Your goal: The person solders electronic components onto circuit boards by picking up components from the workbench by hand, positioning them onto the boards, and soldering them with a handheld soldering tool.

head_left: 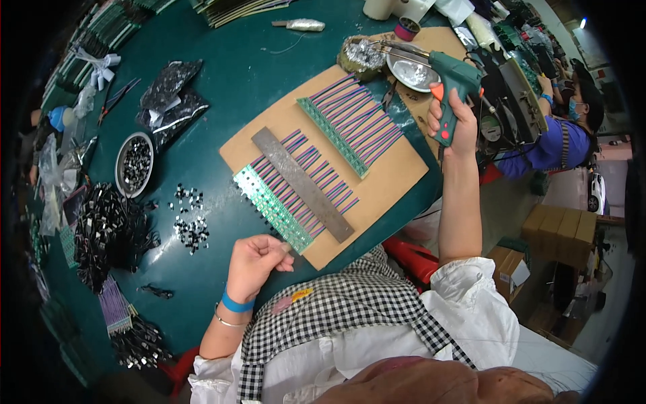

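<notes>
My right hand (459, 124) is wrapped round the grip of a green soldering gun (456, 75) with an orange trigger. Its long metal tip reaches left to a ball of metal wool (363, 55). My left hand (254, 264) is closed, thumb and fingers together, beside the near end of a green circuit board strip (270, 207); what it pinches, if anything, is hidden. Coloured wires run from this strip under a flat metal bar (303, 185) on a cardboard sheet (393, 165). A second board strip (333, 138) with wires lies farther back on the sheet.
A metal dish (412, 73) stands beside the wool. On the left are a bowl of small black parts (118, 165), loose parts (192, 232), black cable bundles (111, 232) and dark plastic bags (168, 101). A co-worker (555, 138) sits at the right.
</notes>
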Action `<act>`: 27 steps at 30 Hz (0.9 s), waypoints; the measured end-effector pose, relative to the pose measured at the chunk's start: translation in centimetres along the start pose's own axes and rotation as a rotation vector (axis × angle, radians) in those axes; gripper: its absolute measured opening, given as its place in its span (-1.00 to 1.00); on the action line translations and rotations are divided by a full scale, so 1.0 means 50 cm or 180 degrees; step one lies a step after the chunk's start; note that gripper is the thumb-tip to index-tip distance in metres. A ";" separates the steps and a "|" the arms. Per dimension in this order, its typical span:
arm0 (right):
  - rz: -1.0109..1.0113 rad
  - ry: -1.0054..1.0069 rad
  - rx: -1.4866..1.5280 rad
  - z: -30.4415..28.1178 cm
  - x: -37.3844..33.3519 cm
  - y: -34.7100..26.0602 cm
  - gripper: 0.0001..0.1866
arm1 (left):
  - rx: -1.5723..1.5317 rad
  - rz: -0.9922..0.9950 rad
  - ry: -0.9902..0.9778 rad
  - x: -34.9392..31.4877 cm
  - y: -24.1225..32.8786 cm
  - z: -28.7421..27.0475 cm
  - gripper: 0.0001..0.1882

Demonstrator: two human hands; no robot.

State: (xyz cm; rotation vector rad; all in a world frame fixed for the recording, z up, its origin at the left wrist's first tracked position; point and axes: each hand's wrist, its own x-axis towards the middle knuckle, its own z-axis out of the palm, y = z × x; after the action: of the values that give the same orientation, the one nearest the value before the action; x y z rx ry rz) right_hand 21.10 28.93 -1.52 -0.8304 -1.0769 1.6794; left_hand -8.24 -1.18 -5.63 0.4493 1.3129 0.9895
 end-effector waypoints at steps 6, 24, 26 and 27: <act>-0.0361 0.0565 -0.1011 0.041 -0.068 -0.006 -0.78 | -0.0006 0.0120 -0.0001 0.003 -0.020 -0.008 -0.86; 0.1658 0.0016 -0.1288 0.131 -0.439 0.065 -0.43 | -0.0069 0.0144 0.0164 0.020 -0.039 -0.012 -0.92; 0.1719 -0.0047 -0.1209 0.129 -0.438 0.067 -0.44 | -0.0041 0.0190 0.0178 0.021 -0.040 -0.012 -0.92; 0.1707 -0.0067 -0.1229 0.129 -0.438 0.068 -0.44 | -0.0038 0.0169 0.0190 0.021 -0.040 -0.012 -0.93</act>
State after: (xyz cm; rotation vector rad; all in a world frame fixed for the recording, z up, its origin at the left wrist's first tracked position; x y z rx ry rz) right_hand 21.41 5.86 -1.10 -1.4526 -1.2925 1.9403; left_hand -8.16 -1.54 -7.92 0.4506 1.3537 1.0616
